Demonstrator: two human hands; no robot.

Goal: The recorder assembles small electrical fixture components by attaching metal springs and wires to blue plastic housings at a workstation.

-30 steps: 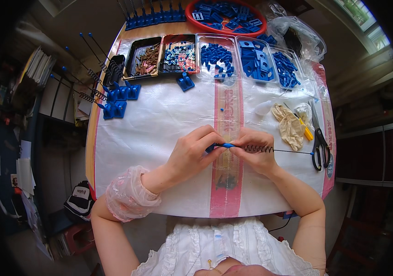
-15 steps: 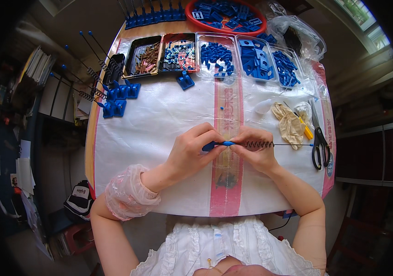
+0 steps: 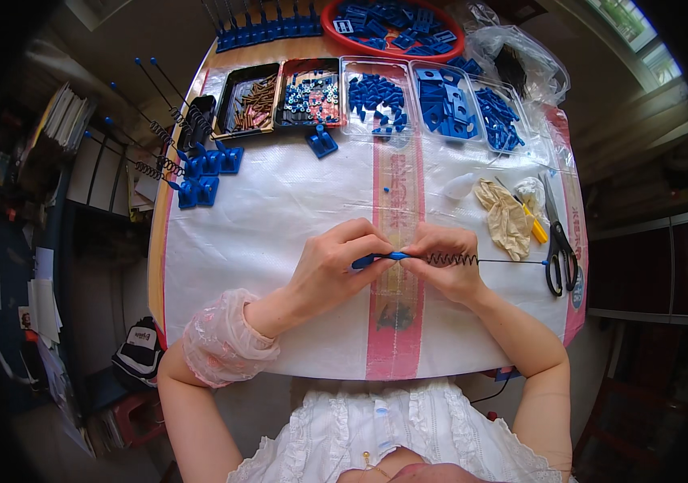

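Over the middle of the table, my left hand (image 3: 334, 262) pinches a small blue plastic part (image 3: 363, 262), most of it hidden by my fingers. My right hand (image 3: 450, 262) grips a black coiled spring wire (image 3: 509, 261) where it meets the blue part's narrow end. The wire runs out to the right, straight past its coil, and carries a blue tip (image 3: 545, 262). Both sets of fingertips nearly touch. Farther off lies a tiny blue piece (image 3: 387, 191), and beyond it a blue base with an upright knob (image 3: 321, 142).
Along the back are trays of brown screws (image 3: 257, 105), small nuts (image 3: 312, 95) and blue parts (image 3: 376, 95), plus a red basin (image 3: 461, 50). Assembled spring pieces (image 3: 214, 161) stand at left. Scissors (image 3: 560, 249), a beige glove (image 3: 505, 217) and a yellow-handled tool (image 3: 538, 232) lie right.
The wire's outer end has dropped slightly toward me, and the blue part is tilted a little more. Both hands keep their pinch in nearly the same place.
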